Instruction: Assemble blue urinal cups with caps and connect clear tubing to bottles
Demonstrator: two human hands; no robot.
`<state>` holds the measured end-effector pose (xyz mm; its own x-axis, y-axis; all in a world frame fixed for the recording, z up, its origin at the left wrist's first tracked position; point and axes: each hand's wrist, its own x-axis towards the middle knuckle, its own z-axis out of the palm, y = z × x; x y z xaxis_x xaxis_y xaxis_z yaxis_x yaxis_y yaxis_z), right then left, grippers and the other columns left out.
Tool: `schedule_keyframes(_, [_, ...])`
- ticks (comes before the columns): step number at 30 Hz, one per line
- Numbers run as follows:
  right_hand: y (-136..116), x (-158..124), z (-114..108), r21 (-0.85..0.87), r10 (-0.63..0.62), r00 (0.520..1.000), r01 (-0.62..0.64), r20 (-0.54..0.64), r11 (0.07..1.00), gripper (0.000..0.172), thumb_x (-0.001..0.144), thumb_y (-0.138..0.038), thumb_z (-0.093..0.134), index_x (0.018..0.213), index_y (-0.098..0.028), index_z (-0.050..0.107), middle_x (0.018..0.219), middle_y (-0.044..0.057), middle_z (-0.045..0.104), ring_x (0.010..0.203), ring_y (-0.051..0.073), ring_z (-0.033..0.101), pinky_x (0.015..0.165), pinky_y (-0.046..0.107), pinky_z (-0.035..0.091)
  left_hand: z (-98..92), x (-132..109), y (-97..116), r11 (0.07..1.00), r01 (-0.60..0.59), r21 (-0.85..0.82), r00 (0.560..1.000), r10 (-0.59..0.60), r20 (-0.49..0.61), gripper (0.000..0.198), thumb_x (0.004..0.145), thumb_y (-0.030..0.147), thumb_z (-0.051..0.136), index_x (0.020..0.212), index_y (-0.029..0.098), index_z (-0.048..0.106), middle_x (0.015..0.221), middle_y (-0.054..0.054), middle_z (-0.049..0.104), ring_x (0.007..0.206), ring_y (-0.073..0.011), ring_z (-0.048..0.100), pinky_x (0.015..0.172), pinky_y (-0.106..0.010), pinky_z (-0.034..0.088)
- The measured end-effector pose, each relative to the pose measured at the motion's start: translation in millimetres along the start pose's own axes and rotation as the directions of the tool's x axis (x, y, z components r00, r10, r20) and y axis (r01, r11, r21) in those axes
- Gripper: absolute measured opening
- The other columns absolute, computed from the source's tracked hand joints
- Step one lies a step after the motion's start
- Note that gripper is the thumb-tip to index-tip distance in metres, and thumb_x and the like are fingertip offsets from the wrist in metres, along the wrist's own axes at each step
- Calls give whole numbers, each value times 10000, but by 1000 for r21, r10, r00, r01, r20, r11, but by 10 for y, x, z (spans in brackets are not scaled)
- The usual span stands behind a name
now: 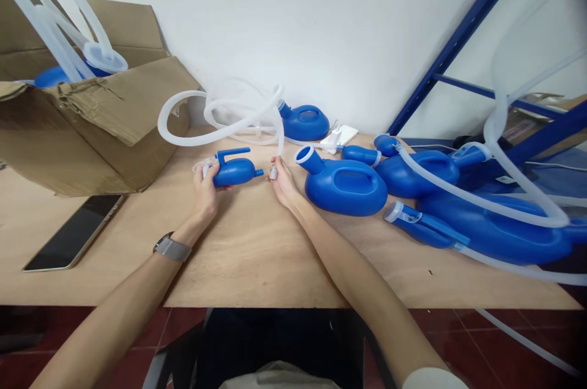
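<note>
My left hand [206, 188] is closed around the clear-capped end of a small blue plastic urinal funnel [235, 172], which has a straight handle bar on top and a narrow spout pointing right. In my right hand [283, 182] is the end of a translucent white hose [280, 132], pinched by the fingers. A small gap separates the hose end from the spout. The hose loops up and back over the table. Just right of my right hand stands a blue urinal bottle [347, 188] with an open neck and a moulded handle.
At the left is a cardboard box [92, 120] holding blue parts and hoses, with a smartphone [73, 233] in front. Another blue bottle [306, 123] stands by the wall. Several bottles, a capped blue funnel [424, 227] and hoses crowd the right side. A blue metal frame [452, 49] rises behind.
</note>
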<state>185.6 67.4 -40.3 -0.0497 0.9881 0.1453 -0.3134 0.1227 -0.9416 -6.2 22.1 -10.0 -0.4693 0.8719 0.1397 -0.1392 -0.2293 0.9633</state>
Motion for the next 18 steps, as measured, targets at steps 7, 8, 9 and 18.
schedule_keyframes(7, [-80, -51, 13, 325, 131, 991, -127, 10, 937, 425, 778, -550, 863, 912, -239, 607, 650, -88, 480, 581, 94, 458, 517, 220, 352, 55, -61, 33, 999, -19, -27, 1000, 19, -25, 384, 721, 493, 758, 924, 200, 615, 1036, -49, 604, 780, -176, 642, 440, -198, 489])
schedule_keyframes(8, [-86, -49, 15, 346, 143, 990, -133, -6, 929, 422, 774, -530, 872, 906, -239, 597, 661, -87, 499, 582, 92, 475, 511, 219, 349, 51, -56, 39, 999, -27, -38, 999, 26, -34, 381, 719, 492, 748, 925, 203, 607, 1036, -46, 601, 770, -174, 644, 435, -199, 484])
schedule_keyframes(9, [-90, -45, 17, 363, 155, 988, -138, -18, 921, 417, 775, -510, 878, 903, -240, 586, 673, -86, 516, 585, 91, 494, 509, 218, 355, 45, -52, 45, 998, -33, -46, 999, 31, -41, 377, 719, 491, 736, 920, 206, 594, 1025, -42, 598, 752, -170, 643, 429, -199, 475])
schedule_keyframes(18, [-52, -11, 15, 445, 168, 986, -153, 6, 882, 382, 731, -352, 918, 904, -217, 605, 795, -60, 670, 693, 97, 648, 671, 227, 539, 18, -54, 67, 995, -100, 12, 991, 101, -86, 300, 755, 465, 678, 839, 214, 538, 844, -7, 563, 643, -139, 552, 414, -204, 384])
